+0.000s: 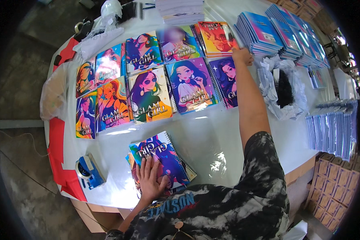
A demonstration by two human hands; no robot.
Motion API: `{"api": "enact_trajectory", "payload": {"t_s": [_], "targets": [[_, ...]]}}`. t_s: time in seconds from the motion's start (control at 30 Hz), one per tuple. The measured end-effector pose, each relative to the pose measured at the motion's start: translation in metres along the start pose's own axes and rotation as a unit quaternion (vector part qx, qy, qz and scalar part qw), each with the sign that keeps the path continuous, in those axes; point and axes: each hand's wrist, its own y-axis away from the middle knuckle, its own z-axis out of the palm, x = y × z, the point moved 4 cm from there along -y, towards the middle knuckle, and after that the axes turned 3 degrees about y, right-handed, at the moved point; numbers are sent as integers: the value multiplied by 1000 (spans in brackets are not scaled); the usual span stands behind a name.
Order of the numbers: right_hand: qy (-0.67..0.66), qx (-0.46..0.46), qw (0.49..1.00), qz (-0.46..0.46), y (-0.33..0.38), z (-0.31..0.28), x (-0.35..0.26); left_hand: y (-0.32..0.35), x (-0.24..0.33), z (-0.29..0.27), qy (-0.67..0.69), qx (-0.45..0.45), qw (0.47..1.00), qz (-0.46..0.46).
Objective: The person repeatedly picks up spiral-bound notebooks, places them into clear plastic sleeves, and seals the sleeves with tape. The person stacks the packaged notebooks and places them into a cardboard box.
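Observation:
My left hand (151,179) lies with its fingers spread on the top cover of a small stack of spiral notebooks (168,150) near the table's front edge. The notebooks in this stack are fanned at slightly different angles. Reaching far across, my right hand (243,57) has its fingers curled at the lower right corner of an orange and red spiral notebook (217,38). That notebook tops a pile at the right end of the back row. Closer to me, a purple-covered notebook (226,76) is partly hidden by my right forearm.
Two rows of illustrated notebooks (151,94) cover the table's middle. Blue notebook stacks (258,30) stand at the back right, near crumpled white wrapping (282,90). A blue tape dispenser (93,171) sits at the front left. Cartons (332,188) are piled beyond the right edge.

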Motion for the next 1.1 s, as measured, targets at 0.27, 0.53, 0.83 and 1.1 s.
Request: {"api": "enact_trajectory", "payload": {"t_s": [0.27,0.53,0.83,1.1], "targets": [[-407,-30,750,-520,219,-146,-13,8,-13,-10,197,44,979,-9],[-253,-386,831,-311,382,-103,127,42,-60,0,246,65,931,-260],[-309,-690,654,-31,422,-78,113,30,-88,-7,441,74,843,-301],[-502,-465,650,-331,486,-183,131,80,-70,-58,696,106,708,-46]]}}
